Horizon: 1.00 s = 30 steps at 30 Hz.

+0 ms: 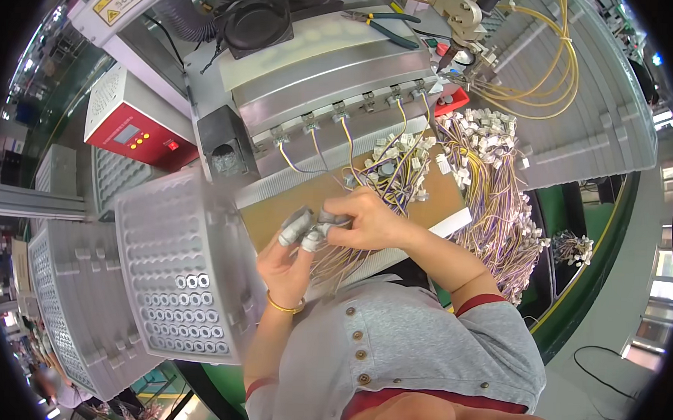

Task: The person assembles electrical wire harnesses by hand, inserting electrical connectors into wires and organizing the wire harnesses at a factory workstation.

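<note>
My left hand [283, 266] and my right hand [367, 220] meet over a brown work board [267, 216]. Pale grey covers wrap several of my fingertips, and a yellow band circles my left wrist. The fingers of both hands pinch close together; whatever is between them is too small and hidden to name. Thin loose wires [335, 266] run below my right hand. Just beyond it lies a pile of wire leads with white connectors [400, 164]. Several leads hang from small metal clamps [310, 122] along a metal fixture [331, 78].
At left stand a translucent tray [151, 236] with rows of round metal parts and a red-and-white control box [141, 123]. A large heap of wired connectors [490, 209] lies at right. Pliers [386, 26] and a black fan [256, 25] sit at the back, near a red bin [452, 101].
</note>
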Tool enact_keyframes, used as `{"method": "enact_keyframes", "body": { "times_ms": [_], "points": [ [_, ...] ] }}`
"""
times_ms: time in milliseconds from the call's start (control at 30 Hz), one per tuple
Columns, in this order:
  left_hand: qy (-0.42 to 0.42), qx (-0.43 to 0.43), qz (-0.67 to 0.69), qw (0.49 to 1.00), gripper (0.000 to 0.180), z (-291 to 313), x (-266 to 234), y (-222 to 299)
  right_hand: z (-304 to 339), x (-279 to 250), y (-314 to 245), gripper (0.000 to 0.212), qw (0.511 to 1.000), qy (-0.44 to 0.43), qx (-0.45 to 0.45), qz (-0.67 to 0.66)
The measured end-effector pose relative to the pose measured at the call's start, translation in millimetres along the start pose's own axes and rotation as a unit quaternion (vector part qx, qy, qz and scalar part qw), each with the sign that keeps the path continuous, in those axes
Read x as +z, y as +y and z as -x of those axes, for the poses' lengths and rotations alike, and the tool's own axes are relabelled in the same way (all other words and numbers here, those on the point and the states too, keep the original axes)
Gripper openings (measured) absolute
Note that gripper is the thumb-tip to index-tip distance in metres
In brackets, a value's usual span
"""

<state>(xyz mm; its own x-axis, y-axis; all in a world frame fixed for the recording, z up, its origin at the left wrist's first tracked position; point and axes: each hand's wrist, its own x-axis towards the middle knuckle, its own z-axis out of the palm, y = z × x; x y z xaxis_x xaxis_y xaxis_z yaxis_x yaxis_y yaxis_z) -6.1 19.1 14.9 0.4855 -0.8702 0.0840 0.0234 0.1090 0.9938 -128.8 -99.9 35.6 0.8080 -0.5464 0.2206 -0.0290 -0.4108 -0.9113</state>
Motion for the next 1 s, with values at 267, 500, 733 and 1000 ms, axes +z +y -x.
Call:
{"method": "enact_keyframes", "body": {
  "times_ms": [267, 500, 733, 1000],
  "points": [
    [-0.013, 0.234, -0.295, 0.926, 0.039, -10, 3, 2, -1, -4, -3, 0.014, 0.995, 0.043, -0.019, 0.084],
    [-0.021, -0.094, 0.084, 0.992, 0.030, -12, -4, -8, -4, 6, 3, 0.008, 0.989, -0.042, 0.126, -0.062],
    [-0.021, -0.155, 0.246, 0.957, 0.022, -24, 5, 0, -7, -1, -8, 0.011, 0.991, -0.011, 0.114, -0.070],
    [-0.092, 0.012, -0.116, 0.989, 0.025, -21, 22, -59, -8, -33, 47, 0.004, 0.903, 0.326, 0.180, -0.213]
  ]
}}
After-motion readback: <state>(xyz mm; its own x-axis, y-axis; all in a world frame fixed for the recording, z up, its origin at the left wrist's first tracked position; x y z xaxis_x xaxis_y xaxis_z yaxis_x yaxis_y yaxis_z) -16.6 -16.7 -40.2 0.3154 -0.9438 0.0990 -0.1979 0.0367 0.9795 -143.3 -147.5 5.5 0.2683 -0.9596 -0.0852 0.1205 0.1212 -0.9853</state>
